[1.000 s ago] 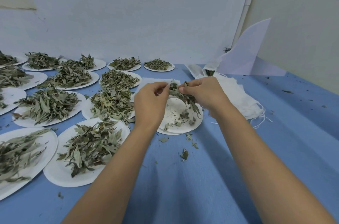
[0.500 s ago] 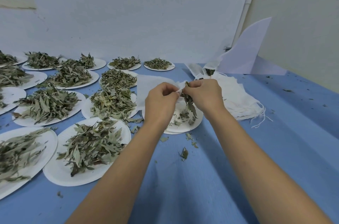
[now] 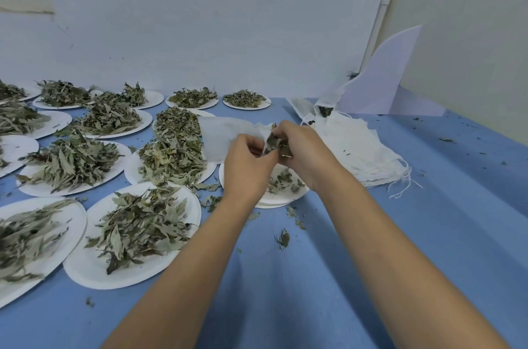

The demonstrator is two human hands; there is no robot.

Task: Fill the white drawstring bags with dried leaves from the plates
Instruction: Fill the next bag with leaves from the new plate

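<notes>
My left hand (image 3: 247, 167) pinches the mouth of a white drawstring bag (image 3: 223, 134), which stretches out to the left above the plates. My right hand (image 3: 305, 153) grips a bunch of dried leaves (image 3: 274, 143) at the bag's opening. Both hands hover over a nearly emptied white plate (image 3: 288, 195) that holds a few leaf bits. How much of the bunch is inside the bag is hidden by my fingers.
Several white plates heaped with dried leaves (image 3: 134, 230) cover the blue table's left side. A pile of white bags (image 3: 363, 154) lies to the right, a filled bag (image 3: 323, 110) behind it. A white board (image 3: 383, 83) leans in the corner. Leaf crumbs (image 3: 283, 238) are scattered nearby.
My hands came together and rose slightly; the bag spread out to the left, and the leaf bunch in my right hand moved up to the bag's mouth.
</notes>
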